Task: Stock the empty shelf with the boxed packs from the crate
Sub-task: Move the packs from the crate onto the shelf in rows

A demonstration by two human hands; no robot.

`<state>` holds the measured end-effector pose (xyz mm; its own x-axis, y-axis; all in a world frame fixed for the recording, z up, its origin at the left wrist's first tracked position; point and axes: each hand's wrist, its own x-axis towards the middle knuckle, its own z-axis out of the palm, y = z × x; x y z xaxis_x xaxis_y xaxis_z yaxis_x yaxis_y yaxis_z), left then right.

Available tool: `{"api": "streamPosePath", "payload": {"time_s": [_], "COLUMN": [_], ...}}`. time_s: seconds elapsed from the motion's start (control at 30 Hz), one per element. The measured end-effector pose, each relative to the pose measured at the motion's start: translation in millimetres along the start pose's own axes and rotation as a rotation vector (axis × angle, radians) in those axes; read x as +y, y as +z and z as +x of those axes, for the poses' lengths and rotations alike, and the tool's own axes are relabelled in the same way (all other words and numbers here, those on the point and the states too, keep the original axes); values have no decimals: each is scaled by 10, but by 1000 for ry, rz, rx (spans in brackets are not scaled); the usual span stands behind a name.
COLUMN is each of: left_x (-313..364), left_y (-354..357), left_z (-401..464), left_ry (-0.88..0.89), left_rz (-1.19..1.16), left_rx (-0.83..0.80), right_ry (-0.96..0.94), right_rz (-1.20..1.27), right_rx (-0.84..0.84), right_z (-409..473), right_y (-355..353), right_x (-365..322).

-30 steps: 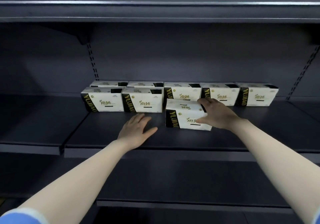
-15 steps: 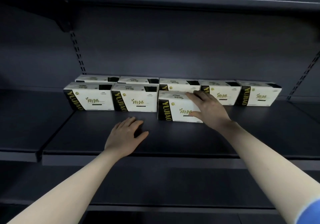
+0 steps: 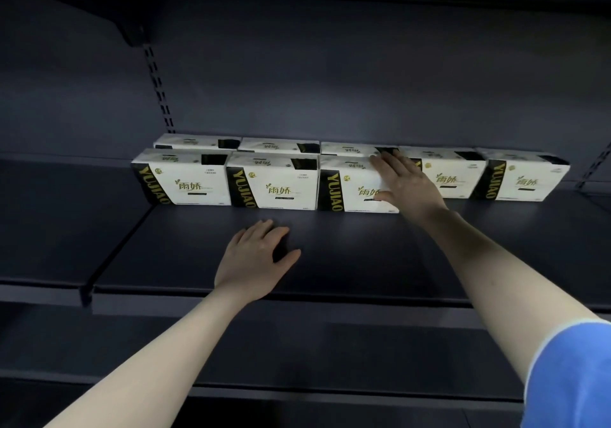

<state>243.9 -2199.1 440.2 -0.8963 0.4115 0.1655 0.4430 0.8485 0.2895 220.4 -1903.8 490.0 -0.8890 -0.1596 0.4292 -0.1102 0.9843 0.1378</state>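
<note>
White boxed packs with black-and-gold "YUJIAO" bands stand in two rows at the back of the dark shelf [image 3: 357,262]. The front row holds three: a left pack [image 3: 185,183], a middle pack [image 3: 274,188] and a third pack [image 3: 347,189]. My right hand [image 3: 408,191] grips that third pack at its right end, fingers over the top and thumb on the front face. My left hand [image 3: 254,262] lies flat on the shelf in front of the middle pack, fingers apart, holding nothing. The crate is out of view.
Behind the front row, back-row packs [image 3: 277,146] show their tops; two more packs [image 3: 446,173] [image 3: 525,179] stand to the right of my hand. A shelf joint [image 3: 112,255] runs at the left. Another shelf [image 3: 330,355] lies below, one overhangs above.
My right hand has pushed the third pack back and left, from a skewed spot nearer the shelf's front into line with the front row. My left hand stayed flat on the shelf.
</note>
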Motion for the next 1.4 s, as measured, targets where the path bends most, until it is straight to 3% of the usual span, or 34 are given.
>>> {"api": "streamPosePath", "payload": {"time_s": [0.23, 0.67, 0.8, 0.93, 1.4], "left_x": [-18, -65, -348, -732, -2057], "left_y": [21, -54, 111, 343, 1640], "left_z": [6, -495, -1000, -1502, -2933], "left_ry": [14, 89, 220, 231, -198], "left_rz": [-8, -223, -210, -201, -226], "left_rx": [28, 212, 269, 241, -95], "right_ry": [97, 170, 191, 200, 188], "right_rz": [-146, 120, 180, 267, 368], "right_rx": [-15, 60, 92, 129, -424], "right_z": [-96, -1301, -1653, -2009, -3239], "right_y": [-99, -255, -156, 65, 1378], "right_x": [-71, -1220, -1597, -2032, -3379]}}
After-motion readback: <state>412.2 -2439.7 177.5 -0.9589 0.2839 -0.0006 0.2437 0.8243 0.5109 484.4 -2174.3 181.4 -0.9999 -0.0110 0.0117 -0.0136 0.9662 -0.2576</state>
